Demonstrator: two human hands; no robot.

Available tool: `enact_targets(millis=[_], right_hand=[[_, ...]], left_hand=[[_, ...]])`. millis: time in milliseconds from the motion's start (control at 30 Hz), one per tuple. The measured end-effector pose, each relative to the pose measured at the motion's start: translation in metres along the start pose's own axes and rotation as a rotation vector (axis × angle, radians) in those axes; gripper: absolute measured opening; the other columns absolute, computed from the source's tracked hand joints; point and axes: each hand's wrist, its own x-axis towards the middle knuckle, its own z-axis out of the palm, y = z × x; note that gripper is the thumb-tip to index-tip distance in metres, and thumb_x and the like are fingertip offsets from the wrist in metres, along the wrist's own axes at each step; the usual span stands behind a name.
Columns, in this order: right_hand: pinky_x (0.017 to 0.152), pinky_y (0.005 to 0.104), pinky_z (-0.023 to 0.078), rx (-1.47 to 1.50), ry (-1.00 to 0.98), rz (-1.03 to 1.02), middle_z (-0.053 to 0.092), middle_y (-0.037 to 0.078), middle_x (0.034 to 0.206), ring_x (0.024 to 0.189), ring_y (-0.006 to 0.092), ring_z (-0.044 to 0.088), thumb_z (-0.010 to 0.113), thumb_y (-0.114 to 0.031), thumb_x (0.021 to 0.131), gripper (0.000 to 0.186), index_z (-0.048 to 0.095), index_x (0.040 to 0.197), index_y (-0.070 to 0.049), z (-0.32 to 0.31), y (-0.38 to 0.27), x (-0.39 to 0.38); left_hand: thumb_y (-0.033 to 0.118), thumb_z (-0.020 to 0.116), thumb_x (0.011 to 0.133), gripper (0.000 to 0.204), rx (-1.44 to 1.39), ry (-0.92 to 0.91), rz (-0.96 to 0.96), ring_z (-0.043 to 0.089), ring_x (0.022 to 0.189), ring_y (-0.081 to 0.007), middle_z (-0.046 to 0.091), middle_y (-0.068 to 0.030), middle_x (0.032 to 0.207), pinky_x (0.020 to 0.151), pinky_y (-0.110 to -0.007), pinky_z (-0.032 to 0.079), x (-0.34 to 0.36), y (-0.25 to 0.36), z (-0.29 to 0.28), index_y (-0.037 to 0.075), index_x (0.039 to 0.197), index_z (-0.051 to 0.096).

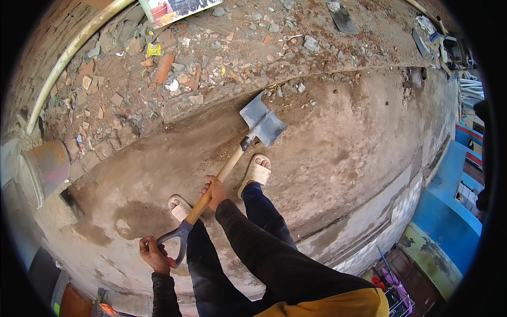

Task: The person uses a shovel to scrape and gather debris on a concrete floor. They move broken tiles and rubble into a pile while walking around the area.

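A shovel (225,168) with a grey metal blade, a wooden shaft and a dark D-shaped handle slants across the middle of the view. My right hand (215,193) is closed around the shaft, about halfway along. At the handle end, my left hand (153,255) is curled over the crossbar, whose red end shows beside the palm. The blade (262,120) points away from me, beside the edge of the rubble, with no load visible on it. Whether it touches the ground I cannot tell.
Broken tile, stones and soil (185,79) lie beyond a low ledge. A stained bucket (45,171) stands at left, below a long pale pole (63,61). My sandalled feet (257,171) are beside the shaft. A flat dark piece (342,18) lies at the far side; a blue wall (438,211) is at right.
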Motion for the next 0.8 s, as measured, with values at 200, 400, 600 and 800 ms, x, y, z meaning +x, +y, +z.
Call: enact_targets(millis=[200, 400, 600, 800], right_hand=[[0.051, 0.0408, 0.050, -0.138, 0.147, -0.138, 0.050, 0.005, 0.068, 0.051, 0.0203, 0.052, 0.072, -0.022, 0.085, 0.022, 0.055, 0.087, -0.008, -0.040, -0.017, -0.039], [0.044, 0.0346, 0.049, -0.365, 0.150, -0.594, 0.051, 0.005, 0.068, 0.048, 0.0191, 0.054, 0.069, -0.013, 0.085, 0.024, 0.049, 0.097, -0.008, -0.026, -0.067, -0.135], [0.050, 0.0367, 0.055, -0.315, -0.017, -0.653, 0.053, 0.007, 0.071, 0.054, 0.0202, 0.058, 0.064, -0.010, 0.085, 0.021, 0.050, 0.099, -0.007, 0.012, -0.057, -0.166], [0.066, 0.0446, 0.060, -0.156, -0.086, 0.063, 0.055, 0.010, 0.074, 0.065, 0.0263, 0.061, 0.063, -0.012, 0.085, 0.014, 0.054, 0.086, -0.002, -0.035, 0.184, -0.182]], left_hand=[[0.022, 0.060, 0.093, 0.012, -0.084, -0.074, -0.173, 0.041, 0.038, -0.0080, 0.053, -0.0031, 0.059, 0.036, -0.024, 0.031, -0.040, -0.036, -0.006, 0.010, 0.092, 0.056], [0.031, 0.062, 0.094, 0.023, -0.156, -0.406, -0.584, 0.048, 0.046, -0.0121, 0.056, -0.0041, 0.065, 0.041, -0.026, 0.039, -0.057, -0.037, 0.012, 0.008, 0.102, 0.062], [0.039, 0.063, 0.094, 0.031, -0.253, -0.370, -0.473, 0.047, 0.047, -0.0114, 0.053, -0.0029, 0.065, 0.043, -0.026, 0.040, -0.058, -0.003, -0.016, 0.009, 0.105, 0.063], [0.034, 0.059, 0.093, 0.027, 0.012, 0.075, -0.088, 0.046, 0.048, -0.0117, 0.044, -0.0014, 0.070, 0.038, -0.025, 0.035, -0.065, 0.011, -0.261, 0.010, 0.101, 0.063]])
